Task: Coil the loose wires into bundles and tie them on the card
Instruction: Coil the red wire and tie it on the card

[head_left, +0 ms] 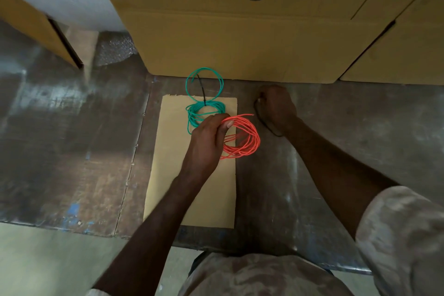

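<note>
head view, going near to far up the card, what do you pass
Bare near end of the card → left hand gripping the orange wire coil → green wire coil tied with a black tie → Crompton cardboard box.

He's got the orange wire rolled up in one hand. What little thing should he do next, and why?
Probably bring the black tie under his right hand over to the orange coil. His left hand pinches that coil over the card, but nothing binds it yet, while the green coil is already cinched with a black tie at the card's top edge.
</note>
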